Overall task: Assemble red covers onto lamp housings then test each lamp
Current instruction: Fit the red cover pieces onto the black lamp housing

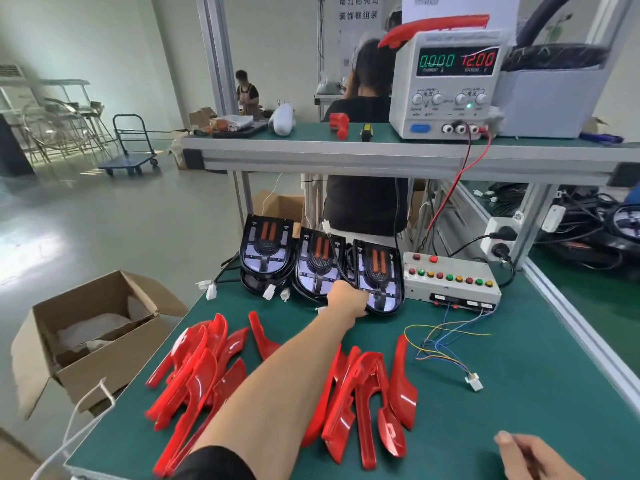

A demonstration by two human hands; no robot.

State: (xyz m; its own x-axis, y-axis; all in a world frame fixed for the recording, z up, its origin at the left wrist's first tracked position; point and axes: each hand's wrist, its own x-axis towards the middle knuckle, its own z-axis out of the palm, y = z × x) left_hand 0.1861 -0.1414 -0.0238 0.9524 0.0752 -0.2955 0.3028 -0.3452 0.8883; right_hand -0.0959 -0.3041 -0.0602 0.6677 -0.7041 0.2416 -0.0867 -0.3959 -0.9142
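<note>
Three housings (pixel 320 268) stand in a row at the far edge of the table (pixel 519 393), each leaning back with its long axis running away from me. I have my left hand (pixel 346 299) stretched out to them; it sits at the lower edge between the middle housing and the right housing (pixel 379 275). The fingers are curled under and hidden from me, so I cannot tell if they grasp a housing, a cable, or nothing. My right hand (pixel 530 455) rests low at the near right corner, fingers relaxed, holding nothing.

Two heaps of covers lie between me and the housings: left covers (pixel 194 368) and right covers (pixel 367 393), on each side of my left forearm. The right heap is just beside my right hand, so I judge that hand is the nearer one to pick a cover, while the left brings a housing toward me.

To the right of the housings stands the button box (pixel 450 275), with loose wires (pixel 446 344) ending in a white plug. On the shelf the supply (pixel 450 84) reads 0.000 under CURRENT and 12.00 under VOLTAGE. A sign (pixel 358 8) behind carries Chinese writing.
</note>
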